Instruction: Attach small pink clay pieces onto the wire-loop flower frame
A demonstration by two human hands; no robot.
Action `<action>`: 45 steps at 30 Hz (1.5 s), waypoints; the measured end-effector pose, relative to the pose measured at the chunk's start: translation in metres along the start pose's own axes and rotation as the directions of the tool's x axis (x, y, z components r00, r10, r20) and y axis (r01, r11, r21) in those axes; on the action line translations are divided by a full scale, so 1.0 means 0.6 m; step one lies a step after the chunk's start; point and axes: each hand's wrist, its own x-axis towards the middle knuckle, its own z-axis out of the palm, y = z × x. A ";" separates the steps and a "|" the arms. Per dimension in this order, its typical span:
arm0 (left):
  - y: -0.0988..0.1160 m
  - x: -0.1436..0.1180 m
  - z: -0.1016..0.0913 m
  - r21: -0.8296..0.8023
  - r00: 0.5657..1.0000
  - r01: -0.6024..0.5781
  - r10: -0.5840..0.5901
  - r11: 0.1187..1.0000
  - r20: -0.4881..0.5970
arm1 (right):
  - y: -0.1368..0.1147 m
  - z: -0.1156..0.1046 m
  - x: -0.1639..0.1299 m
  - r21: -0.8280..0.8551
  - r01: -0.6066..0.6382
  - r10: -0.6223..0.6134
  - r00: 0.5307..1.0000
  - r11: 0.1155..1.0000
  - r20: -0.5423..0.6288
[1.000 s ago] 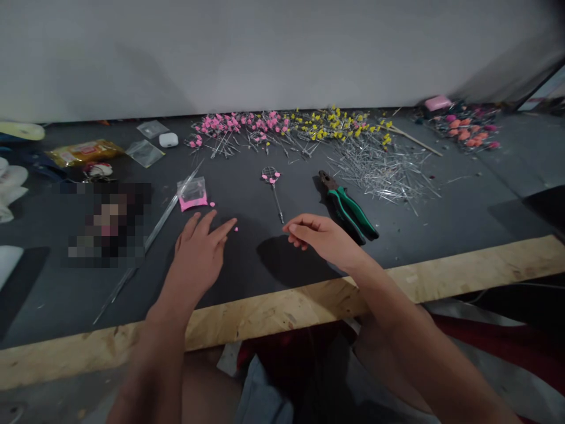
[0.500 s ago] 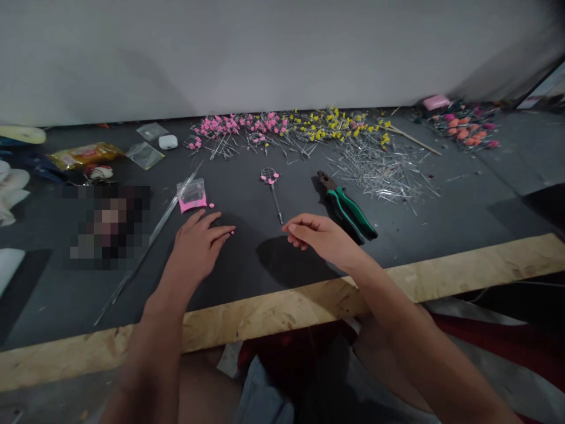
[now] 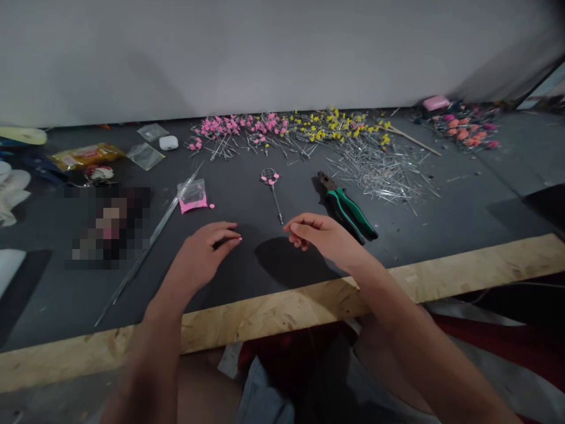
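Left-hand fingers [image 3: 229, 237] pinch a tiny pink bead [image 3: 240, 239] just above the dark counter [image 3: 463, 218]; the right hand [image 3: 324, 235] hovers at the bead's 3 o'clock, its fingers curled together, whether holding anything cannot be told. A beaded wire loop [image 3: 272, 182] lies at 12 o'clock, green-handled pliers [image 3: 348, 207] at 2 o'clock, a small bag of pink beads [image 3: 192, 195] at 10 o'clock. So slight a grip could let the bead slip, roll and vanish among the loose wires [image 3: 384, 171].
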 end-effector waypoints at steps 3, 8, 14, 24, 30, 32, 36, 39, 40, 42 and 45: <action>0.046 -0.018 0.003 -0.282 0.998 0.066 -0.062 0.957 0.024 | -0.005 0.005 -0.006 0.106 -0.021 0.014 0.998 0.994 0.064; 0.103 -0.036 0.017 -0.682 1.000 -0.005 -0.015 0.731 -0.023 | -0.010 0.021 -0.023 0.236 -0.086 0.030 0.972 0.968 0.231; 0.119 -0.033 0.035 -0.818 0.999 -0.047 0.019 0.573 -0.045 | -0.012 0.028 -0.040 0.292 -0.117 0.020 0.949 0.949 0.315; 0.135 -0.029 0.042 -0.706 0.980 -0.193 0.098 0.681 -0.173 | -0.016 0.019 -0.040 0.293 -0.051 -0.031 0.963 0.955 0.268; 0.138 -0.027 0.042 -0.602 0.964 -0.255 0.147 0.757 -0.223 | -0.020 0.015 -0.043 0.268 -0.035 -0.033 0.969 0.963 0.245; 0.138 -0.027 0.042 -0.577 0.960 -0.264 0.154 0.773 -0.233 | -0.022 0.013 -0.043 0.255 -0.028 -0.035 0.970 0.967 0.240; 0.136 -0.029 0.040 -0.556 0.961 -0.262 0.160 0.789 -0.226 | -0.024 0.011 -0.044 0.221 0.008 -0.056 0.975 0.975 0.215; 0.136 -0.029 0.037 -0.515 0.967 -0.239 0.154 0.823 -0.203 | -0.025 0.010 -0.045 0.183 0.013 -0.051 0.977 0.983 0.206; 0.136 -0.029 0.036 -0.497 0.967 -0.241 0.164 0.833 -0.194 | -0.025 0.011 -0.045 0.173 0.011 -0.048 0.976 0.985 0.211; 0.137 -0.029 0.033 -0.469 0.963 -0.263 0.201 0.843 -0.180 | -0.025 0.012 -0.045 0.168 0.009 -0.048 0.973 0.986 0.226; 0.136 -0.028 0.029 -0.442 0.955 -0.290 0.229 0.849 -0.186 | -0.026 0.014 -0.041 0.168 0.004 -0.047 0.967 0.986 0.252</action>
